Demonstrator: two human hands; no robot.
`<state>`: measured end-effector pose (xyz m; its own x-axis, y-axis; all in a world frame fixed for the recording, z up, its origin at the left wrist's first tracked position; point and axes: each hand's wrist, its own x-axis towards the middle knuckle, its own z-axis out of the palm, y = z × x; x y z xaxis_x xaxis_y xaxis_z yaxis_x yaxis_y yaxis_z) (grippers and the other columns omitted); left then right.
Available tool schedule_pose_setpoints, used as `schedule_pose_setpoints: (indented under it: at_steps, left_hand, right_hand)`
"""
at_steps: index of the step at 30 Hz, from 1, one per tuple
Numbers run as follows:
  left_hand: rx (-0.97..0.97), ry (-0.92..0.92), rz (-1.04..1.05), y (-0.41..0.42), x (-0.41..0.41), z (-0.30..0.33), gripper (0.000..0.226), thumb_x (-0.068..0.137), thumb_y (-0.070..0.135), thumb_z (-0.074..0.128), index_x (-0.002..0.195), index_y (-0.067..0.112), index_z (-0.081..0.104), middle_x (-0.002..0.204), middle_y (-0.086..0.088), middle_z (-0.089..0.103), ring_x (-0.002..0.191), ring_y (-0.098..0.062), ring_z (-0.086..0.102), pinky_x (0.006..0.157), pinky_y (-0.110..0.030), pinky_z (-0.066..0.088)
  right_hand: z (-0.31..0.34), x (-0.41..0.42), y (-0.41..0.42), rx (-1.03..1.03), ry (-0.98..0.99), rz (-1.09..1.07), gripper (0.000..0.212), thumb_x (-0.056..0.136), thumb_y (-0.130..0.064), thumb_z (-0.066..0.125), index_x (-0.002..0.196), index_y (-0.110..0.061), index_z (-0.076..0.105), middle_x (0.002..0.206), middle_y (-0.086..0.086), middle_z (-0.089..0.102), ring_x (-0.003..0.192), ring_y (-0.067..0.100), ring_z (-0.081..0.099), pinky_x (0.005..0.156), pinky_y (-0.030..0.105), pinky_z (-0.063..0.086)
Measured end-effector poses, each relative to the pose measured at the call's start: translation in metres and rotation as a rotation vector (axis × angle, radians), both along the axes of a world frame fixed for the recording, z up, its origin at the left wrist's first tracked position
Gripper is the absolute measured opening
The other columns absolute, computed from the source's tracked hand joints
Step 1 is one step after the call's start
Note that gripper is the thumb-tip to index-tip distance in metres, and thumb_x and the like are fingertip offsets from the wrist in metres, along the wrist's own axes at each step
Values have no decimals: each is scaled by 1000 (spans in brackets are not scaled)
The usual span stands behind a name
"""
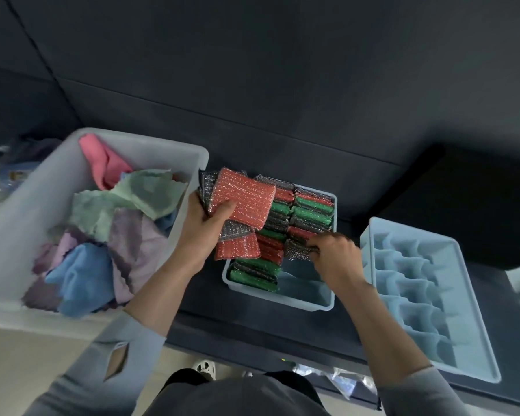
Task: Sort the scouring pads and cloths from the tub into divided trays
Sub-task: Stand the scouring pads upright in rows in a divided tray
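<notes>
Red-and-silver scouring pads (243, 202) sit fanned in your left hand (203, 226), thumb clamped across the top one, fingers curled under the stack, held just above the near-left part of the middle divided tray (309, 298). Your right hand (335, 253) has its fingers pinched together on a silver-grey pad (296, 250), pressing it into the tray's right column. That tray is packed with green, red and grey pads standing on edge; its near-right compartments show bare bottom. Grey tub (21, 205) stands to the left, touching or just beside the tray, holding crumpled cloths (114, 223): pink, mint, lilac, blue. Second divided tray (469, 355), light blue, lies to the right, apart from the first, compartments bare. All of it rests on a dark surface (282, 130).
</notes>
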<state>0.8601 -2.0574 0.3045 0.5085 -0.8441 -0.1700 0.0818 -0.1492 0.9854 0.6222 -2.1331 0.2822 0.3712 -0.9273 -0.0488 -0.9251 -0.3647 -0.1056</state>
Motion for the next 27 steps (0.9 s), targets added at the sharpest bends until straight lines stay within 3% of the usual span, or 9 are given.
schedule_pose_setpoints:
  at_steps: [3, 8, 11, 14, 16, 18, 22, 24, 27]
  left_hand:
    - [32, 0, -9, -4, 3, -4, 98, 63, 74, 72, 142, 29, 35, 140, 6, 53, 131, -15, 49, 112, -47, 37]
    - [44, 7, -76, -5, 2, -6, 105, 62, 76, 71, 148, 36, 27, 147, 9, 45, 136, -12, 42, 115, -44, 33]
    - [22, 4, -124, -3, -2, -3, 106, 68, 67, 72, 152, 36, 15, 145, 14, 44, 132, -1, 43, 113, -35, 35]
    - [7, -21, -181, -3, -7, -5, 91, 85, 39, 70, 153, 33, 10, 121, 30, 48, 99, 27, 49, 91, -12, 43]
    - [-1, -38, -223, -3, -12, -4, 90, 84, 37, 70, 152, 38, 11, 121, 29, 48, 100, 23, 52, 95, -20, 46]
    - [-4, -62, -280, -3, -18, -4, 89, 79, 45, 71, 147, 49, 14, 134, 22, 47, 116, 11, 52, 104, -30, 43]
    - [12, -85, -413, -6, -26, -4, 88, 71, 59, 75, 142, 50, 24, 131, 12, 57, 115, -4, 60, 101, -42, 49]
    - [28, -99, -459, -6, -25, -5, 83, 71, 59, 74, 138, 48, 27, 126, 12, 59, 112, -5, 61, 99, -41, 50]
    - [41, -50, -504, -6, -26, -4, 69, 81, 42, 69, 135, 46, 27, 125, 10, 58, 109, -5, 62, 96, -38, 52]
  right_hand:
    - [-3, 6, 0, 25, 63, -22, 31, 89, -12, 62, 114, -28, 70, 103, 6, 72, 96, 28, 66, 79, 34, 52]
    - [-36, 0, 6, -220, -126, -12, 23, 68, 3, 77, 84, -14, 75, 84, 2, 70, 84, 26, 63, 54, 31, 50]
    - [-49, -6, 9, -284, -118, 33, 30, 63, -1, 84, 89, -12, 72, 90, 4, 64, 81, 28, 57, 62, 35, 51]
    - [-42, -4, 6, -265, -177, -14, 46, 66, -17, 87, 106, -16, 65, 99, 4, 63, 87, 27, 56, 73, 38, 50]
    - [-19, 8, 6, -170, -480, -34, 43, 82, -33, 77, 118, -17, 60, 110, 1, 62, 97, 21, 58, 81, 34, 52]
    - [6, 22, 4, 24, -795, -31, 46, 90, -46, 63, 128, -21, 57, 121, -7, 57, 108, 7, 57, 84, 19, 51]
    - [26, 33, -5, 200, -775, 32, 43, 81, -36, 77, 118, -21, 63, 112, -11, 61, 101, 2, 56, 79, 1, 40]
    - [25, 27, -11, 309, -856, -37, 31, 77, -35, 81, 100, -24, 63, 98, -10, 64, 93, 8, 58, 82, 11, 45]
    - [23, 11, -15, 451, -1008, -90, 37, 73, -44, 80, 92, -19, 62, 94, 10, 68, 91, 33, 63, 90, 48, 52]
